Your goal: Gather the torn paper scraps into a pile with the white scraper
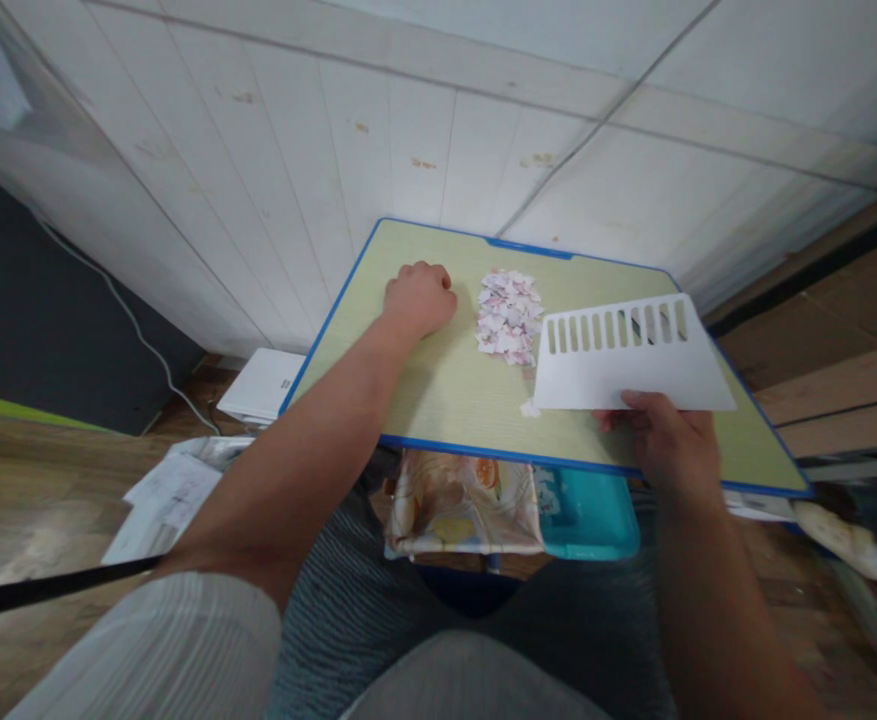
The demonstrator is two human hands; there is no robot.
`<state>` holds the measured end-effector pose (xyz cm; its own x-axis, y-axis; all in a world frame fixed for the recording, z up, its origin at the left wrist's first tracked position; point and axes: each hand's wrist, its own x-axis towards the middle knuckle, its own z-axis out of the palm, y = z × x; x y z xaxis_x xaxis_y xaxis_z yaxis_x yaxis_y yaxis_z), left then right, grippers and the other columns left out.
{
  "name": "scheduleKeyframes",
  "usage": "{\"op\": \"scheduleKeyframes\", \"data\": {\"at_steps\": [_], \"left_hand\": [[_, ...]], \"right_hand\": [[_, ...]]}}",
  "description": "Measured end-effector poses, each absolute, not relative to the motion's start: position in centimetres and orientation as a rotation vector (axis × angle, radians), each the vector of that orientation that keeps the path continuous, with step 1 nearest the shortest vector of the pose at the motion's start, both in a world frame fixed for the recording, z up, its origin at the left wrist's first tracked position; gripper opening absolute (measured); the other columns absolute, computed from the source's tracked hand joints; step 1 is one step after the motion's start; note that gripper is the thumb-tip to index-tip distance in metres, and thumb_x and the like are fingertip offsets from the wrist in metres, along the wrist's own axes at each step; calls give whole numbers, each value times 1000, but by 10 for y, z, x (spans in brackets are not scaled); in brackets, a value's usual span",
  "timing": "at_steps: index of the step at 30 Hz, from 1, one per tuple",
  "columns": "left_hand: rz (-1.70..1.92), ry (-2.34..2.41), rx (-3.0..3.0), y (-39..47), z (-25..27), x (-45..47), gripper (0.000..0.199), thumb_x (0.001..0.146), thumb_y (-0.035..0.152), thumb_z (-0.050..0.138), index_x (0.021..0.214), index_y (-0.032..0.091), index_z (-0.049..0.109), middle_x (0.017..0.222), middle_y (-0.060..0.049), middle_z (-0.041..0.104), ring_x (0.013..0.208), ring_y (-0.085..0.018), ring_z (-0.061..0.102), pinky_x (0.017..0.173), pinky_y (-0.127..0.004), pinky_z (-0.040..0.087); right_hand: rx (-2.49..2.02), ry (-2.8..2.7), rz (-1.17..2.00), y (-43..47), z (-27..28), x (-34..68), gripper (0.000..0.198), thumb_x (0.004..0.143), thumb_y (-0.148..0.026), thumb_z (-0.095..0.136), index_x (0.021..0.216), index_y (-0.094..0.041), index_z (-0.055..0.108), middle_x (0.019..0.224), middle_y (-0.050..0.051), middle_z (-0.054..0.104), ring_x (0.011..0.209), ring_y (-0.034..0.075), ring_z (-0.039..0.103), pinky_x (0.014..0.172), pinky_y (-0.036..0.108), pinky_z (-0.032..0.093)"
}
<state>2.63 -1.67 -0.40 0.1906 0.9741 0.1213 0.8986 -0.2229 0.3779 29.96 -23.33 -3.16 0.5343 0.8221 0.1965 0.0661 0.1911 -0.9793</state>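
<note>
In the fingers (639, 399) of the right hand (676, 440), a slotted white sheet (595, 380) is clamped over the tabletop (472, 410); those of the left hand (417, 302) are curled together. Paper pieces (510, 318) seem mostly heaped between; strays (530, 409) are left.

From my end I'm seeing what's looking like a home room, though I'm not betting on it. Scuffed white wall panelling (295, 150) is running behind a small blue-edged table (453, 410), and wood-look flooring (18, 480) is showing.

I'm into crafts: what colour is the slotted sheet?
The slotted sheet in the right hand is white; see the head view.
</note>
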Motion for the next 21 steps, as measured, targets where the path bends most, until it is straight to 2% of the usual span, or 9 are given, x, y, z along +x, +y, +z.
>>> {"op": "scheduleKeyframes", "data": {"at_steps": [5, 10, 13, 17, 21], "left_hand": [[507, 1794, 2240, -17, -4, 27, 44, 105, 21, 60, 140, 24, 86, 158, -18, 77, 154, -40, 64, 131, -57, 55], [513, 1798, 2238, -17, -4, 27, 45, 105, 20, 59, 140, 24, 86, 158, -18, 77, 154, -40, 64, 131, -57, 55], [529, 1788, 2223, -17, -5, 26, 43, 104, 21, 60, 138, 26, 87, 157, -18, 77, 153, -41, 64, 130, -58, 55], [522, 1792, 2220, -17, -5, 26, 42, 104, 22, 60, 137, 26, 86, 157, -17, 77, 153, -40, 63, 130, -56, 54], [516, 1784, 2231, -16, -4, 26, 44, 103, 22, 60, 138, 25, 86, 157, -18, 77, 153, -40, 64, 130, -56, 54]], "right_hand": [[-1184, -720, 589, -230, -26, 295, 57, 59, -25, 79, 115, -29, 72, 73, -8, 70, 45, 16, 56, 36, 26, 45], [-1215, -757, 623, -229, -23, 293, 60, 57, -24, 79, 116, -30, 72, 77, -8, 72, 46, 16, 57, 36, 28, 47], [-1193, -749, 635, -230, -26, 297, 55, 55, -22, 77, 109, -30, 71, 75, -7, 68, 50, 17, 56, 35, 27, 44], [-1214, -635, 551, -232, -38, 309, 37, 54, -23, 77, 85, -30, 58, 68, -9, 60, 46, 13, 49, 32, 25, 40], [-1226, -624, 525, -235, -50, 323, 34, 56, -25, 80, 74, -29, 51, 61, -10, 51, 42, 11, 44, 30, 24, 35]]}}
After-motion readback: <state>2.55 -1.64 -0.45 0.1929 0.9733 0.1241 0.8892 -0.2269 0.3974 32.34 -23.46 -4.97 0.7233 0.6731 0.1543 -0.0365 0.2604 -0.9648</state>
